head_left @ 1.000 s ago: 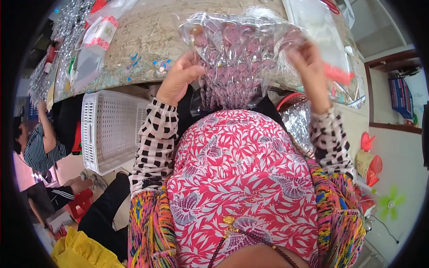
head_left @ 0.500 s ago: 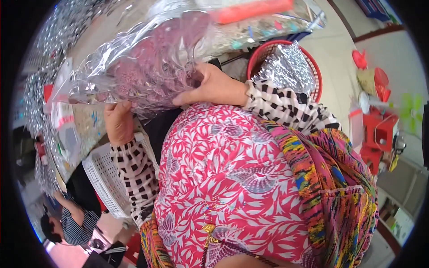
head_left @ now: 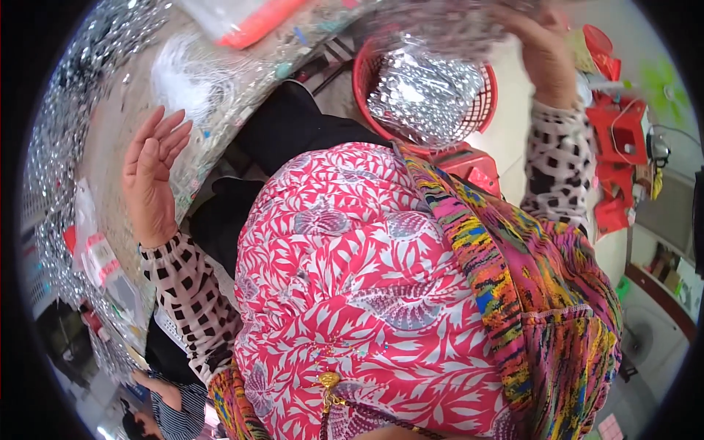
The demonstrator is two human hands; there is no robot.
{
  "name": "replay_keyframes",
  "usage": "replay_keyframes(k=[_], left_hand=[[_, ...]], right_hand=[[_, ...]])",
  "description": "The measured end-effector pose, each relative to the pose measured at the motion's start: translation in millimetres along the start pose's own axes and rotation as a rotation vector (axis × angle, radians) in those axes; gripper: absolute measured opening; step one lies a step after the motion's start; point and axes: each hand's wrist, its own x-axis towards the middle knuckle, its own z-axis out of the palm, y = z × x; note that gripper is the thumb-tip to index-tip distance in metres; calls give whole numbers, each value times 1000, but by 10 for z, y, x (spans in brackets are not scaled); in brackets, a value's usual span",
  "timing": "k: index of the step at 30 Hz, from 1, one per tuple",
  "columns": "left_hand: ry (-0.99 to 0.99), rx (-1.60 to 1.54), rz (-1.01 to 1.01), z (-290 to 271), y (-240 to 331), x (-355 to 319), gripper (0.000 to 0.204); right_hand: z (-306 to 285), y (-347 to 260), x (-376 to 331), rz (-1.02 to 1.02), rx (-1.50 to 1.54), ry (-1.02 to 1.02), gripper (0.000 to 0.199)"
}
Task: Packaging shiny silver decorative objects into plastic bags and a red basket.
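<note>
My left hand is raised by the near edge of the work table, fingers spread, holding nothing. Far to the right, my right hand grips a clear plastic bag with dull pinkish contents. Motion smears the bag and my fingertips. Below the bag stands a red plastic basket, with shiny silver packs inside. On the table, a tuft of fine white strands lies beyond my left hand. A clear bag with an orange-red edge lies farther back.
Silver tinsel is heaped along the table's left side. A red stool stands at the right, near a green-bladed fan. Another person in a striped shirt is at the lower left.
My left hand has let go of the plastic bag and now stands open. My right hand has swung the bag rightward over the basket. The white strands have come into view.
</note>
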Motion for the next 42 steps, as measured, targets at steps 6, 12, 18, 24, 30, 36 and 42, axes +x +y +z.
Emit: replay_keyframes(k=[6, 12, 18, 24, 30, 36, 42], left_hand=[[-58, 36, -81, 2, -91, 109, 44], [-104, 119, -108, 30, 38, 174, 42], [-107, 170, -125, 56, 133, 141, 42], [-107, 197, -146, 89, 138, 129, 43], [-133, 210, -153, 42, 104, 110, 43], [-135, 204, -174, 6, 92, 97, 43], [-160, 212, -194, 67, 111, 94, 43]], right_hand=[[-1192, 554, -584, 434, -684, 157, 50], [-1244, 1634, -1261, 765, -665, 122, 57], [-1071, 2107, -1532, 879, -679, -142, 68], [-1081, 2244, -1368, 1011, -570, -372, 57], [-898, 2055, -1173, 903, -539, -409, 68], [-593, 2081, -1277, 954, -668, -556, 77], [-237, 2206, -1601, 897, -811, -587, 69]])
